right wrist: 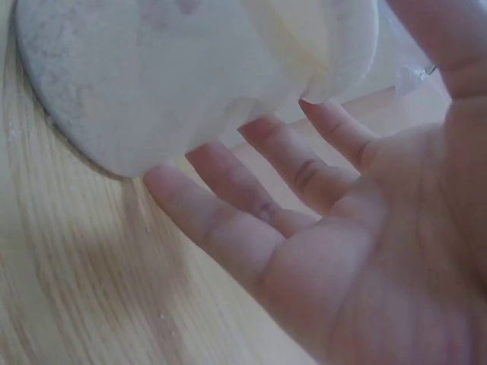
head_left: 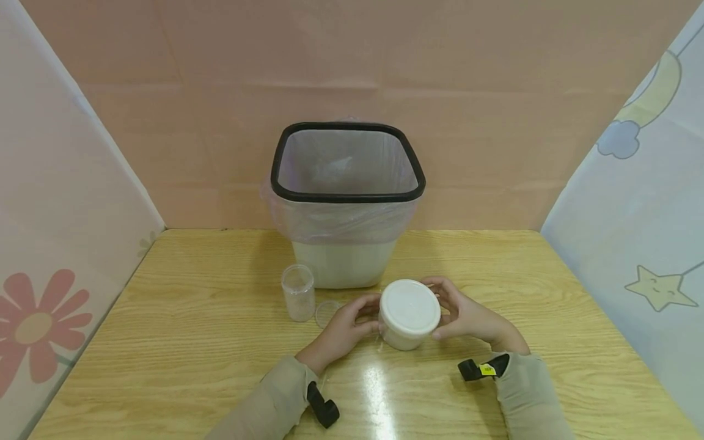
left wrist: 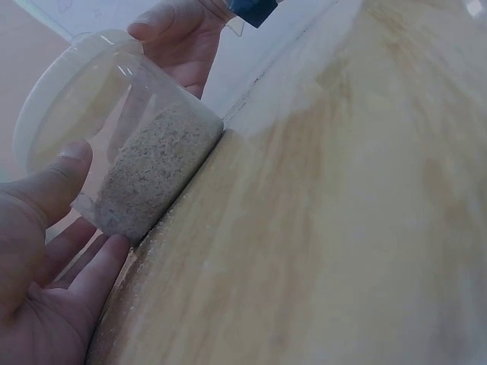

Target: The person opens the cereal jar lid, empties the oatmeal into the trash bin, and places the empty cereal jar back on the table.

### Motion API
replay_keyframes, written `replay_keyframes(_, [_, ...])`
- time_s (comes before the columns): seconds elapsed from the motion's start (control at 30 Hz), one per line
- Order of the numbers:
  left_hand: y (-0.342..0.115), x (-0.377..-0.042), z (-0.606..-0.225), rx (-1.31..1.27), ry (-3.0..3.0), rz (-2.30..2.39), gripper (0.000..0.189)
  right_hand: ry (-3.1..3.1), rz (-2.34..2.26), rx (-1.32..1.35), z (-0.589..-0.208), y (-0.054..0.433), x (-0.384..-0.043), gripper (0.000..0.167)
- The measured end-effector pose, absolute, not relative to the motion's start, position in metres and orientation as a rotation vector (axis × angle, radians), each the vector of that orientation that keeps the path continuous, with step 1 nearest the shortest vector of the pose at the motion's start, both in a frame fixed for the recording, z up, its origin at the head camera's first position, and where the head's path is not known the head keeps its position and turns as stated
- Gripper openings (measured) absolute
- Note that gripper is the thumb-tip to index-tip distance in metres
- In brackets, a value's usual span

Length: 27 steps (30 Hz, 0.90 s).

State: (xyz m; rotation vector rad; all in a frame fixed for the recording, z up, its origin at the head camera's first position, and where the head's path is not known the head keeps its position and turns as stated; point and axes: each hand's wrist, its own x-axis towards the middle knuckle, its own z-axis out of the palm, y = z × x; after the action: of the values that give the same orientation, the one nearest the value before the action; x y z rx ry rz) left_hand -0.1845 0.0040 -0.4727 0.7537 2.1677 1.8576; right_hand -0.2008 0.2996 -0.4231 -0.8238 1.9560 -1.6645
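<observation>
A clear plastic tub [left wrist: 163,163] with a white lid [head_left: 410,307] stands upright on the table, partly filled with coarse, light brown flakes [left wrist: 156,179]. My left hand [head_left: 348,325] holds its left side, thumb on the wall and fingertips low near the base. From the right, my right hand [head_left: 467,315] holds the opposite side, its fingers reaching behind the tub and the thumb in front. Its fingertips [right wrist: 262,129] lie along the wall in the right wrist view. Left of the tub are a clear empty jar [head_left: 299,296], standing without a lid, and a clear round lid [head_left: 327,313] lying flat.
Behind the tub stands a white bin [head_left: 343,263] with a black rim [head_left: 346,198] and a thin translucent bag [head_left: 346,220] folded over its edge. The wooden table [head_left: 181,342] is bordered by a pinkish back wall and printed side panels.
</observation>
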Motion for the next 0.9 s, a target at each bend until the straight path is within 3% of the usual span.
replay_keyframes(0.4, [0.0035, -0.1851, -0.4733, 0.742, 2.177, 1.846, 0.058, 1.967, -1.655, -0.816, -0.4224, 0.3015, -0.1998, 0.083])
replay_keyframes(0.73, [0.0039, -0.1849, -0.4728, 0.762, 2.176, 1.855, 0.057, 1.974, -1.652, -0.854, -0.4213, 0.297, -0.2003, 0.099])
replay_keyframes(0.9, [0.0032, -0.1843, -0.473, 0.768, 2.183, 1.847, 0.057, 1.989, -1.665, -0.828, -0.4218, 0.2967, -0.1993, 0.095])
